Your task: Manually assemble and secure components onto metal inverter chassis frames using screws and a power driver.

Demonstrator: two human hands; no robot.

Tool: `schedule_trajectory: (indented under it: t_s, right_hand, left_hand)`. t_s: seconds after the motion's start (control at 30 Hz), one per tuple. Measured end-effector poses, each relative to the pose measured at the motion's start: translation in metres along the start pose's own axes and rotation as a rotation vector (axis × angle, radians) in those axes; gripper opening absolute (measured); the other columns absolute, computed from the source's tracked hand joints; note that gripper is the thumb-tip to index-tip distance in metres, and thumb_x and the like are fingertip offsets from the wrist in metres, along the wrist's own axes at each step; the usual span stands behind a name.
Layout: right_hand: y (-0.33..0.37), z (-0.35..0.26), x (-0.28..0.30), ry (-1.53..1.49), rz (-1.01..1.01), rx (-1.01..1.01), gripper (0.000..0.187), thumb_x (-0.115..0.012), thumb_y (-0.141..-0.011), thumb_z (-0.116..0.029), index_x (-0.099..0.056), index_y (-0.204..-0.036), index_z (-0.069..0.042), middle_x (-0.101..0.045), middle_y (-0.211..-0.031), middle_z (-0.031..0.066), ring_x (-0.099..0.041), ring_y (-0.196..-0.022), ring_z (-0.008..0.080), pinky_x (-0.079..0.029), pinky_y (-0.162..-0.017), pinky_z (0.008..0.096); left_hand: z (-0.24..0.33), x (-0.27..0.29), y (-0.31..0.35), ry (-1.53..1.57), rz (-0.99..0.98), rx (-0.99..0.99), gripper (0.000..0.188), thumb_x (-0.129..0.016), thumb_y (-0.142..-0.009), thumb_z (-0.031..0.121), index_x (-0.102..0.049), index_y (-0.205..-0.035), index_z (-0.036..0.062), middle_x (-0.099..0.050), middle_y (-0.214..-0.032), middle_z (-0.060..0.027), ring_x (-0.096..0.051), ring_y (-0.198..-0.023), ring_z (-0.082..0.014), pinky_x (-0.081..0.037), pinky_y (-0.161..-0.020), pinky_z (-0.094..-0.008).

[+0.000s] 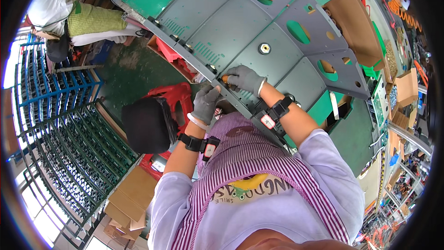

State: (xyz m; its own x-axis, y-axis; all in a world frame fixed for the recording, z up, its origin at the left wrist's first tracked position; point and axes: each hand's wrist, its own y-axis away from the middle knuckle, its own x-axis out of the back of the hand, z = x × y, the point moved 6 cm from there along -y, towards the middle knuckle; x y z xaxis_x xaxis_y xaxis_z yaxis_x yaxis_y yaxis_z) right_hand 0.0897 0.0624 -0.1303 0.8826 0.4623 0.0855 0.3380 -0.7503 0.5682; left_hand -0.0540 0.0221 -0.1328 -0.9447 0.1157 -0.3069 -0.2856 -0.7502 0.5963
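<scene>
Several grey sheet-metal panels (252, 21) with slots and round cut-outs lie joined in front of me on a green-topped bench. A row of small dark fittings, one a knob (211, 68), runs along their near left edge. Above that edge my right hand (247, 79), in a grey glove, is closed around an orange piece (225, 79) like a tool handle; its far end is hidden. My left hand (205, 104), also gloved, has its fingers bent together against the edge strip (231, 98). Whatever lies between them is too small to make out. A round metal fitting (264, 48) sits on the panel beyond.
To the left are a black-seated stool (147, 125), a red plastic chair (178, 97) and racks (76, 157) packed with small parts. A co-worker (88, 21) is at the far left. Open cardboard boxes (356, 30) stand right of the panels; another carton (132, 192) is lower left.
</scene>
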Motion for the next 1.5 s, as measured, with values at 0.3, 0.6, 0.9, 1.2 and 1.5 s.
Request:
schedule_trajectory:
  t_s: [0.3,0.6,0.9,1.2,1.5]
  right_hand:
    - [-0.004,-0.004,-0.001,0.158,0.018,-0.143,0.033,-0.058,-0.077,-0.026,-0.061,-0.098,0.000,-0.061,-0.077,0.0095,-0.056,-0.062,0.0147,-0.045,-0.060,0.0264]
    - [0.000,0.007,-0.002,-0.146,0.066,-0.070,0.035,-0.059,-0.076,-0.021,-0.059,-0.103,0.000,-0.062,-0.079,0.0079,-0.057,-0.066,0.0135,-0.046,-0.062,0.0265]
    - [-0.002,0.008,-0.001,-0.208,-0.032,-0.030,0.032,-0.056,-0.075,-0.018,-0.060,-0.101,0.001,-0.062,-0.080,0.0095,-0.058,-0.070,0.0151,-0.046,-0.064,0.0267]
    - [-0.010,-0.004,-0.004,0.322,0.169,-0.051,0.036,-0.056,-0.077,-0.030,-0.061,-0.092,0.002,-0.061,-0.075,0.0155,-0.059,-0.067,0.0167,-0.046,-0.059,0.0302]
    - [0.004,-0.001,0.000,-0.314,-0.117,0.008,0.036,-0.051,-0.077,-0.020,-0.056,-0.099,0.007,-0.059,-0.071,0.0115,-0.058,-0.057,0.0154,-0.047,-0.050,0.0251]
  left_hand:
    - [0.001,0.001,-0.001,-0.099,0.053,-0.072,0.029,-0.053,-0.081,0.021,-0.057,-0.093,-0.0047,-0.057,-0.078,-0.0043,-0.051,-0.068,-0.0093,-0.041,-0.061,-0.0204]
    - [0.006,0.001,0.001,-0.281,0.031,-0.187,0.028,-0.054,-0.081,0.021,-0.058,-0.091,-0.0043,-0.056,-0.075,-0.0033,-0.049,-0.067,-0.0086,-0.039,-0.060,-0.0208]
    - [0.013,-0.001,0.004,-0.351,0.043,-0.323,0.029,-0.054,-0.081,0.021,-0.057,-0.092,-0.0052,-0.055,-0.075,-0.0033,-0.050,-0.068,-0.0098,-0.040,-0.062,-0.0210]
    - [0.024,-0.004,0.008,-0.537,0.077,-0.538,0.003,-0.055,-0.079,0.004,-0.058,-0.079,0.0031,-0.055,-0.068,-0.0103,-0.054,-0.056,-0.0217,-0.043,-0.048,-0.0274]
    - [0.021,-0.009,0.005,-0.264,0.024,-0.456,0.005,-0.054,-0.080,0.003,-0.059,-0.081,0.0030,-0.057,-0.071,-0.0102,-0.055,-0.057,-0.0208,-0.044,-0.050,-0.0276]
